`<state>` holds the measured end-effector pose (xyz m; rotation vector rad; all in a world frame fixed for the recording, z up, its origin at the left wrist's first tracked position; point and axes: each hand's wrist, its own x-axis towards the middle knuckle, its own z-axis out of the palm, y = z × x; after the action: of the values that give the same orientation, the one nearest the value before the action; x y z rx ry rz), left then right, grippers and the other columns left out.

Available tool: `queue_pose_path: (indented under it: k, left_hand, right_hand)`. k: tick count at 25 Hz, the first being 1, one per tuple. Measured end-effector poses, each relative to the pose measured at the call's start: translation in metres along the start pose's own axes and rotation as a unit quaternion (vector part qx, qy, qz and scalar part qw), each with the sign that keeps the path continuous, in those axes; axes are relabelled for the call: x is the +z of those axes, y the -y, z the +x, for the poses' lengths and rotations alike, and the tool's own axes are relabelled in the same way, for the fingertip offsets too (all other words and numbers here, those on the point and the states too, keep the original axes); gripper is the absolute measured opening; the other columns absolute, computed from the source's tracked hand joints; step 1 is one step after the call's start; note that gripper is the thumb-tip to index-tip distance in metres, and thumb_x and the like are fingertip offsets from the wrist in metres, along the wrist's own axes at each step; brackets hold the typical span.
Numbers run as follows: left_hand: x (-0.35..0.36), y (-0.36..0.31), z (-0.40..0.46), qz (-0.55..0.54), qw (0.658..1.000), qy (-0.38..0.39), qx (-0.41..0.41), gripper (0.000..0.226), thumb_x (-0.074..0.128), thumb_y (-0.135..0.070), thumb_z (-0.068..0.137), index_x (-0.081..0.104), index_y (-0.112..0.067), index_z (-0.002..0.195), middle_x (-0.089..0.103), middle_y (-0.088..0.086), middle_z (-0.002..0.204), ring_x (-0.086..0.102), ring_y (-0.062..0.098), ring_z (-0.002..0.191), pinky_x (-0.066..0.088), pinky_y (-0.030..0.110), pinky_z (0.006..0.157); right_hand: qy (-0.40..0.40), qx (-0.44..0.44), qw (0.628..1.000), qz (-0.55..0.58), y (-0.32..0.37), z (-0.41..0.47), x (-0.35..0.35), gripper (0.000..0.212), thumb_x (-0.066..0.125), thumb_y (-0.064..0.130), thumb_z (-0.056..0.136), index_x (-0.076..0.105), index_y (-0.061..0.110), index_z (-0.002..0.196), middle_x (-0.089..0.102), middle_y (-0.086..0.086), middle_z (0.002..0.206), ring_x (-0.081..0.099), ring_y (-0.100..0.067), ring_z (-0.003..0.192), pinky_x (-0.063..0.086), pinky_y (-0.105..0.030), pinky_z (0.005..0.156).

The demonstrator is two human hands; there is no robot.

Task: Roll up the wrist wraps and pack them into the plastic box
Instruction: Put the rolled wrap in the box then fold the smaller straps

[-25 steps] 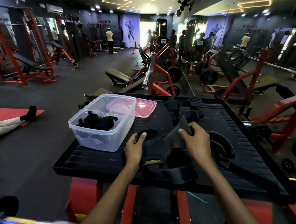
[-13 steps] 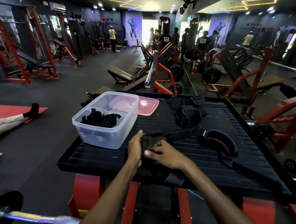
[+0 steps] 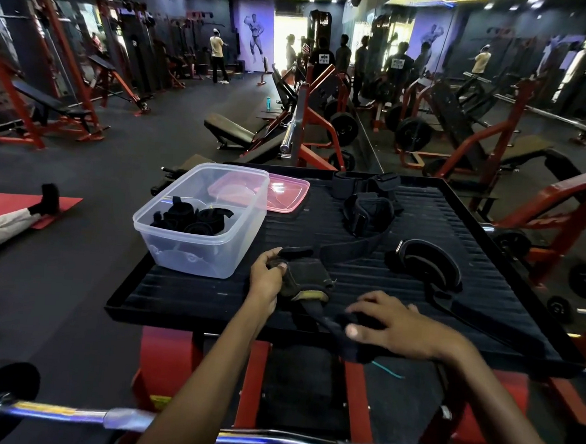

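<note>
The box is showing clear, glossy plastic; the lid is looking like translucent pink plastic. The wraps are appearing as matt black cloth, perhaps padded. The platform is showing ribbed matt black. The bar is gleaming as polished metal.

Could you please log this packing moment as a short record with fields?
surface: black ribbed platform
box: clear plastic box, open, rolled wraps inside
lid: pink lid, lying behind the box
left hand: grips the folded end of a wrist wrap
right hand: fingers spread on the wrap's strap
unpacked: more black wraps farther back
</note>
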<state>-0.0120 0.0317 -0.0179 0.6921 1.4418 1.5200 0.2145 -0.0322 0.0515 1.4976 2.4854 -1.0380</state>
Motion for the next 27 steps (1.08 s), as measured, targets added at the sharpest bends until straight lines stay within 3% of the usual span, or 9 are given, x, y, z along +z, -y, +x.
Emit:
queue_pose_path:
  k: [2, 5, 9, 12, 16, 19, 21, 23, 27]
  left_hand:
    - [0.000, -0.003, -0.002, 0.004, 1.000, 0.003, -0.005, 0.045, 0.039, 0.016, 0.087, 0.054, -0.007, 0.122, 0.057, 0.010, 0.104, 0.056, 0.014, 0.080, 0.050, 0.021, 0.069]
    - [0.000, -0.008, 0.000, -0.023, 1.000, -0.002, -0.010, 0.049, 0.040, 0.019, 0.082, 0.053, -0.005, 0.123, 0.060, 0.005, 0.098, 0.057, 0.016, 0.083, 0.049, 0.022, 0.075]
    - [0.000, -0.012, -0.001, -0.059, 0.998, -0.023, 0.026, 0.043, 0.063, 0.006, 0.081, 0.053, -0.001, 0.123, 0.061, 0.006, 0.100, 0.058, 0.016, 0.093, 0.047, 0.021, 0.087]
    - [-0.001, -0.011, 0.000, -0.051, 0.997, -0.023, 0.061, 0.044, 0.071, -0.007, 0.079, 0.056, -0.004, 0.121, 0.060, 0.006, 0.111, 0.057, 0.016, 0.103, 0.046, 0.026, 0.097]
    - [-0.001, -0.006, 0.002, -0.009, 0.996, -0.005, 0.089, 0.041, 0.073, -0.032, 0.078, 0.062, -0.009, 0.111, 0.063, 0.007, 0.114, 0.058, 0.017, 0.106, 0.044, 0.030, 0.101]
    - [-0.002, -0.006, 0.002, -0.006, 0.996, -0.011, 0.093, 0.032, 0.069, -0.019, 0.083, 0.059, -0.013, 0.113, 0.060, 0.003, 0.115, 0.056, 0.016, 0.109, 0.042, 0.029, 0.102]
    - [-0.002, -0.007, 0.002, -0.011, 0.996, -0.007, 0.090, 0.032, 0.068, -0.010, 0.082, 0.059, -0.014, 0.113, 0.059, 0.004, 0.116, 0.055, 0.015, 0.108, 0.042, 0.027, 0.100]
    - [-0.002, -0.009, 0.000, -0.020, 0.996, -0.005, 0.091, 0.033, 0.067, -0.004, 0.081, 0.058, -0.016, 0.111, 0.059, 0.005, 0.116, 0.055, 0.014, 0.104, 0.042, 0.025, 0.096]
    - [-0.001, -0.011, -0.001, -0.053, 0.996, -0.010, 0.068, 0.053, 0.070, -0.002, 0.078, 0.047, -0.011, 0.125, 0.058, 0.009, 0.116, 0.056, 0.019, 0.104, 0.042, 0.027, 0.095]
  right_hand:
    - [0.020, -0.028, 0.999, 0.004, -0.006, -0.007, -0.002, 0.080, 0.043, 0.094, 0.049, 0.047, 0.055, 0.119, 0.024, 0.020, 0.145, 0.021, -0.006, 0.139, 0.011, -0.047, 0.114]
    - [-0.059, 0.080, 0.979, -0.180, -0.010, -0.003, -0.011, 0.064, 0.072, 0.061, 0.063, 0.058, 0.033, 0.119, 0.031, 0.011, 0.146, 0.023, -0.013, 0.138, 0.015, -0.050, 0.107]
    - [-0.158, 0.166, 0.957, -0.180, 0.002, 0.000, -0.029, 0.030, 0.075, 0.042, 0.070, 0.063, 0.029, 0.093, 0.062, 0.005, 0.099, 0.052, -0.020, 0.114, 0.018, -0.047, 0.102]
    - [-0.329, 0.171, 0.908, -0.194, 0.003, 0.012, -0.037, 0.022, 0.064, 0.016, 0.081, 0.063, 0.027, 0.099, 0.060, 0.001, 0.110, 0.046, -0.023, 0.117, 0.016, -0.052, 0.106]
    - [-0.399, 0.086, 0.908, -0.091, 0.015, 0.043, -0.022, 0.037, 0.056, -0.004, 0.078, 0.063, 0.023, 0.103, 0.029, -0.007, 0.142, 0.018, -0.029, 0.137, 0.013, -0.059, 0.111]
    - [-0.448, 0.024, 0.894, -0.013, 0.024, 0.058, -0.012, 0.036, 0.056, -0.003, 0.083, 0.064, 0.020, 0.108, 0.020, -0.013, 0.148, 0.021, -0.032, 0.135, 0.027, -0.039, 0.109]
    - [-0.456, -0.019, 0.881, 0.124, 0.030, 0.062, -0.011, 0.039, 0.050, -0.011, 0.083, 0.064, 0.014, 0.110, 0.028, -0.016, 0.141, 0.039, -0.022, 0.117, 0.031, -0.013, 0.097]
    - [-0.451, -0.037, 0.868, 0.205, 0.034, 0.064, -0.015, 0.051, 0.040, -0.018, 0.079, 0.063, 0.012, 0.112, 0.045, -0.015, 0.126, 0.046, -0.011, 0.096, 0.033, -0.001, 0.079]
    - [-0.442, -0.030, 0.858, 0.261, 0.033, 0.067, -0.020, 0.023, 0.062, 0.003, 0.083, 0.055, 0.020, 0.098, 0.061, -0.004, 0.087, 0.051, -0.016, 0.063, 0.042, -0.023, 0.054]
